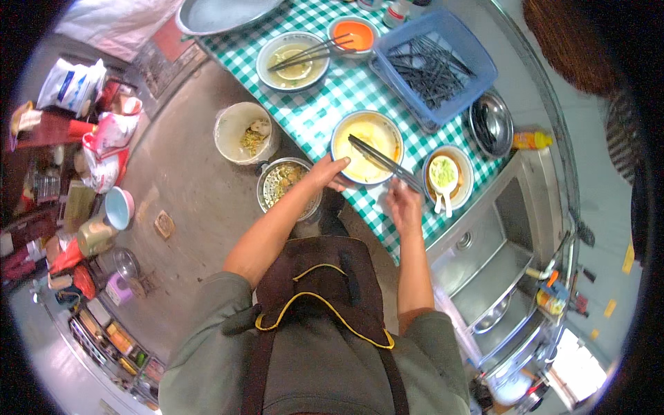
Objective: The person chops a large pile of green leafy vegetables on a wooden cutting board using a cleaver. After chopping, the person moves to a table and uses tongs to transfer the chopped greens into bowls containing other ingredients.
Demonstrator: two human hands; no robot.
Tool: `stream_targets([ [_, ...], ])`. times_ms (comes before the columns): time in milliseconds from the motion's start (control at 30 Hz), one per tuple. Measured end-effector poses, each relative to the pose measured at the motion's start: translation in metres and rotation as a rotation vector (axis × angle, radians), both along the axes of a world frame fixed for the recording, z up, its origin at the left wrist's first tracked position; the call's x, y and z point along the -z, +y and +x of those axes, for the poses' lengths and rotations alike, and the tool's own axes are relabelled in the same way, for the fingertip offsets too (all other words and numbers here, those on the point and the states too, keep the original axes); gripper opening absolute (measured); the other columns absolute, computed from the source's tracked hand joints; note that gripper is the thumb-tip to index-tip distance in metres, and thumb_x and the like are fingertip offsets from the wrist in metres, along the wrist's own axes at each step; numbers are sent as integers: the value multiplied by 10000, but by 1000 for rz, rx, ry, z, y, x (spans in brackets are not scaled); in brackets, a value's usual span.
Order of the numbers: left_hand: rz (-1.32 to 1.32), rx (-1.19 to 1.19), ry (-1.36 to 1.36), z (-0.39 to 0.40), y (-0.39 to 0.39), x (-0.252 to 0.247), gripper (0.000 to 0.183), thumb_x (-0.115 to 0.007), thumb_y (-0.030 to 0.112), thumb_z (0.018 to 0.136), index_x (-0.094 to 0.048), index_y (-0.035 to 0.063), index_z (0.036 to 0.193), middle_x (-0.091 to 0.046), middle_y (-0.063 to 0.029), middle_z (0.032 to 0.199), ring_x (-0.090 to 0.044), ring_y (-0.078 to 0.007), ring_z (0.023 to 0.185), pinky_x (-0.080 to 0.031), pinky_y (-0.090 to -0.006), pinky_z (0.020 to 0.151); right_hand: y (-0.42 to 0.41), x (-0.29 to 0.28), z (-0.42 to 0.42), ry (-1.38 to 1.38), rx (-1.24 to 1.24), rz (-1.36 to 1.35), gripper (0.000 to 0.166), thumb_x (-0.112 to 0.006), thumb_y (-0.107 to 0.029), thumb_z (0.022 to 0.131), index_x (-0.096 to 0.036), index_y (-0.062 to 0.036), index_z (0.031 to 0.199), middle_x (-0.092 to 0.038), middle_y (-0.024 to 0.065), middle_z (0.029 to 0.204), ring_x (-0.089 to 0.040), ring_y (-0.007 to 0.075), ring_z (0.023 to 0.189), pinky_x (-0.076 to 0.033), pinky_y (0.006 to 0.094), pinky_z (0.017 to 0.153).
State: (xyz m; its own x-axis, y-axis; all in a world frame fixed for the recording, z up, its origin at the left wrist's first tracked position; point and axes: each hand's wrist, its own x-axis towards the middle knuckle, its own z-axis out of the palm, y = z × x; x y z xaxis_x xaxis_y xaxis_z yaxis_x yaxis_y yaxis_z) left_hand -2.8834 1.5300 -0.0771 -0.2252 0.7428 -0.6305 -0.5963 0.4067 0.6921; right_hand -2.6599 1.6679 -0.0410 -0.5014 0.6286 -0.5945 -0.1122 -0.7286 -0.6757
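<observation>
My left hand (pixel 332 174) grips the near-left rim of a bowl (pixel 367 115), thumb on top and fingers below. Inside the bowl is a pale yellow liquid (pixel 358 162). Dark chopsticks (pixel 381 156) slant across it, tips over the liquid, their rear ends reaching past the near-right rim. At those rear ends my right hand (pixel 404 203) is closed around the chopsticks, its fingers blurred. To the right of that hand, a small white handled cup (pixel 444 174) of chopped greens rests in another bowl (pixel 466 167) with brown liquid.
A green checked tablecloth (pixel 306 122) covers the table. At the back stand a soup bowl with chopsticks (pixel 293 57), an orange bowl (pixel 354 33) and a blue plastic basket of chopsticks (pixel 441 106). A steel sink (pixel 467 264) lies right; a waste bucket (pixel 236 132) and strainer (pixel 270 181) stand left.
</observation>
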Motion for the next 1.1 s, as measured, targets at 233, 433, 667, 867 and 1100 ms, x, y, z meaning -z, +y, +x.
stream_targets([
  [233, -114, -265, 190, -57, -23, -1, 618, -514, 538, 1004, -499, -15, 1279, -661, -152, 1032, -671, -192, 668, -508, -265, 474, -29, -91, 6, -372, -790, 409, 167, -744, -175, 890, -695, -34, 966, -638, 10, 771, -532, 48, 666, -424, 209, 596],
  [433, 6, -602, 177, -119, 1, -22, 594, -531, 512, 1001, -459, 18, 1324, -659, -143, 1069, -691, -207, 810, -540, -314, 595, 72, -119, -223, -273, -732, 2042, 595, -716, -43, 757, -556, -31, 1330, -560, 186, 1322, -503, 376, 1268, -400, 482, 1051],
  [667, -268, -754, 499, -167, 23, -50, 507, -568, 480, 973, -552, -11, 1099, -651, -113, 843, -688, -234, 606, -522, -354, 517, 114, -67, -367, -639, -977, 2539, 580, -641, -75, 851, -521, -86, 1418, -629, 130, 1240, -518, 307, 1282, -417, 492, 983],
  [867, -553, -419, 851, -214, 17, -58, 420, -560, 331, 914, -684, -58, 1009, -732, -198, 813, -715, -302, 625, -566, -433, 743, 118, -55, -379, -678, -1182, 2448, 233, -565, -123, 917, -644, -82, 1132, -689, 124, 1085, -642, 302, 1058, -491, 446, 883],
  [1100, -585, -372, 916, -243, 8, -38, 404, -600, 357, 927, -635, -27, 806, -677, -133, 673, -651, -244, 519, -546, -413, 589, 111, -75, -354, -593, -1133, 2021, 200, -587, -171, 907, -630, -10, 1018, -693, 213, 945, -685, 411, 881, -554, 535, 755],
])
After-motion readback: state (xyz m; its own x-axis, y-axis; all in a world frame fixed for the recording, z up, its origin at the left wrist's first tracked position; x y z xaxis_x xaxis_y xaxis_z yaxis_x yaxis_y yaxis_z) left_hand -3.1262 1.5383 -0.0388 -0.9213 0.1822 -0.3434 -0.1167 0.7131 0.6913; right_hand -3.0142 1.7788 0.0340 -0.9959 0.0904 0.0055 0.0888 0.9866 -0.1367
